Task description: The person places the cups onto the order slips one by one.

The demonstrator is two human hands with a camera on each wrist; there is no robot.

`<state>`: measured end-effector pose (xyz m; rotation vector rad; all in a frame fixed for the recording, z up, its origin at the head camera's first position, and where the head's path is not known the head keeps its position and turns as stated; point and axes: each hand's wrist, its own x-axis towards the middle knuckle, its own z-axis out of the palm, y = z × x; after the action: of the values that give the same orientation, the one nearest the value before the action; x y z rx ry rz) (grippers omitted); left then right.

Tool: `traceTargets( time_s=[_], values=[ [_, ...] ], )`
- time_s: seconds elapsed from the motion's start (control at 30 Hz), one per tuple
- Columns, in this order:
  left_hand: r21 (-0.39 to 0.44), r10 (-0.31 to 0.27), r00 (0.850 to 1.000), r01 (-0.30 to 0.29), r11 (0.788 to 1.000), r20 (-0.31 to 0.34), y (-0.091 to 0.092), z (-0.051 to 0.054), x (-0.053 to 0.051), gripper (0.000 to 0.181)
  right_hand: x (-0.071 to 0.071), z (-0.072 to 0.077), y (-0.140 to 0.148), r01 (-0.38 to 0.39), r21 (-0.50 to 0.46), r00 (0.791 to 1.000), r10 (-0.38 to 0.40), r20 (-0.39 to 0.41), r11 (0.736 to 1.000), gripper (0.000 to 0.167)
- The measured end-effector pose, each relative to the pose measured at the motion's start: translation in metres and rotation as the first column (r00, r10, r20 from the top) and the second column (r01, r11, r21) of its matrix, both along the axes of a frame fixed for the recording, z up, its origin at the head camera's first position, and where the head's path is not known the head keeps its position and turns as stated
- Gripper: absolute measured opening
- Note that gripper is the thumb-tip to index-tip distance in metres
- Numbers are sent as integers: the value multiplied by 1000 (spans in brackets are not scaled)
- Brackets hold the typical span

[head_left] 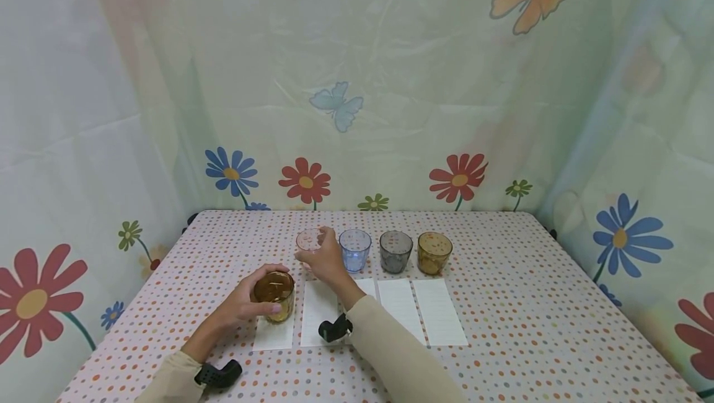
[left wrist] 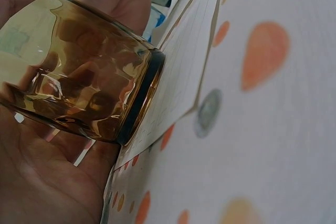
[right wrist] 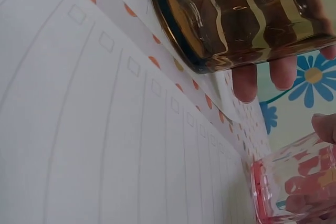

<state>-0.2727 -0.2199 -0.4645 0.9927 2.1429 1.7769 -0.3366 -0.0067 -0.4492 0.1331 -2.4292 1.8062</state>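
Dotted tablecloth point(head_left: 535, 322): left hand point(head_left: 245, 299) grips amber glass point(head_left: 277, 288) over paper point(head_left: 273, 339), right hand point(head_left: 327, 261) pink glass point(head_left: 307, 242) beside blue glass point(head_left: 354, 255).

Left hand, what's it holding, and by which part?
The left hand holds the brown glass around its side wall, between thumb and fingers.

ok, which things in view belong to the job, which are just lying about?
Job, likely:
brown glass, left hand holding it
pink glass, right hand on it
blue glass, grey glass, yellow glass
lined paper sheets

Just around:
dotted tablecloth
floral backdrop
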Motion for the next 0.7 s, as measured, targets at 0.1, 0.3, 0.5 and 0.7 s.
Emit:
traceTargets(
  time_s=[0.1,0.3,0.5,0.7],
  values=[
    [-3,-2,1000,2,1000,-1,0,0,0,64,1,-1,0,21,4,1000,-21,-4,1000,87],
    [-10,10,1000,-10,1000,0,0,1,0,64,3,-3,-3,59,15,998,-59,4,998,84],
    [-17,22,1000,-22,1000,6,0,1,2,65,2,-6,-6,88,17,996,-88,-9,996,84],
    [-16,28,1000,-28,999,10,0,1,2,65,4,-5,-9,114,9,993,-113,-39,993,82]
  ],
)
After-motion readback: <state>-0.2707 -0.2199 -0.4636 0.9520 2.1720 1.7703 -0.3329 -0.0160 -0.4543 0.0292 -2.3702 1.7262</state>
